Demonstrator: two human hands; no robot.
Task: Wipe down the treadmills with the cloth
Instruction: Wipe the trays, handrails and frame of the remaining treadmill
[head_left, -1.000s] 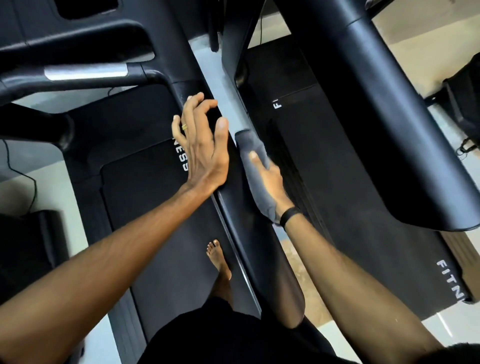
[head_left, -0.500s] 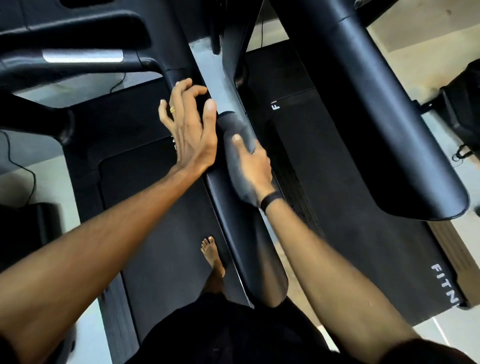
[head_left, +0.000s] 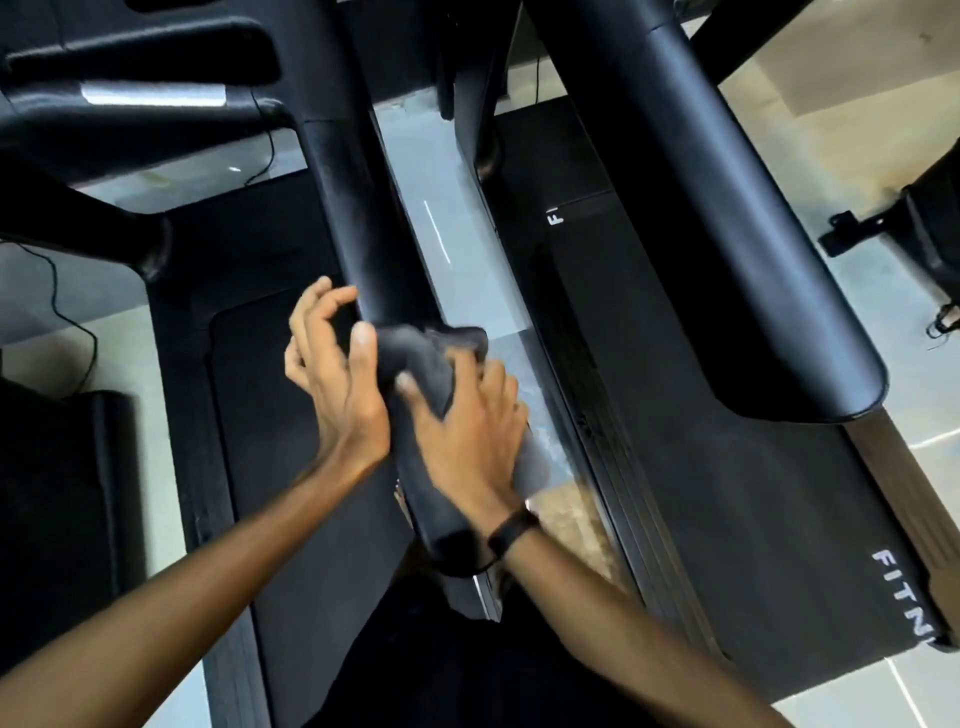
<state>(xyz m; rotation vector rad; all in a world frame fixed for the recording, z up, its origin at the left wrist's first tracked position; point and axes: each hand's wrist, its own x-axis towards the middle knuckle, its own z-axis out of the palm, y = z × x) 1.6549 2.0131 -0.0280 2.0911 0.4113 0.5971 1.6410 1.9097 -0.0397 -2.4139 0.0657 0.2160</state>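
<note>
I stand on the left treadmill, looking down its black right handrail. A dark grey cloth is draped over the rail near its end. My right hand, with a black wristband, presses and grips the cloth on top of the rail. Just left of the rail hovers my left hand, fingers apart and curled, its thumb against the edge of the cloth. Part of the cloth is hidden under my right palm.
A second treadmill lies to the right, its thick black handrail overhead. A strip of grey floor separates the two. The console bars are at the upper left, with a cable on the floor at left.
Both hands first slid up the rail, then came back toward its near end. My left hand went from flat on the rail to curled beside it. The cloth now bunches over the rail's top.
</note>
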